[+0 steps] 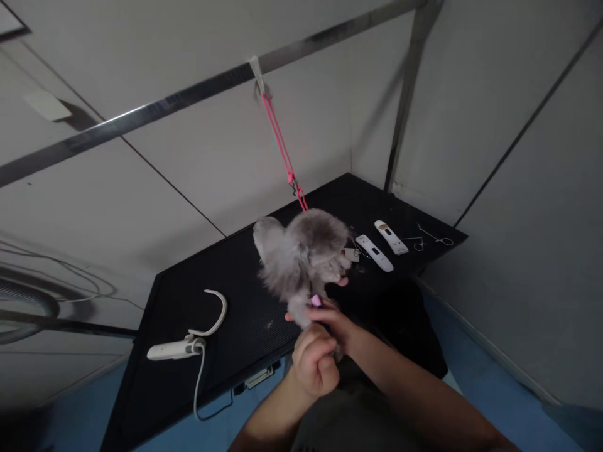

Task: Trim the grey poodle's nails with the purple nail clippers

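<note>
Item: small grey dog [301,254], near the front edge of the tabletop [188,295], kept upright by a pink leash [282,147] from the overhead bar [141,116]; right hand [336,323] fingers clamped on its rear leg, left hand [313,364] fingers curled together just below, contents hidden; clippers [374,253] lie apart beyond.

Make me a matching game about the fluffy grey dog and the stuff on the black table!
Things:
1. small fluffy grey dog
2. thin pink leash
3. two flat white devices
4. white corded handheld tool

Places:
A. near the black table's left end
B. hanging from the metal overhead bar
C. at the table's right end
D. leg in the person's right hand

Pairs: 1-D, 2-B, 3-C, 4-A.
</note>
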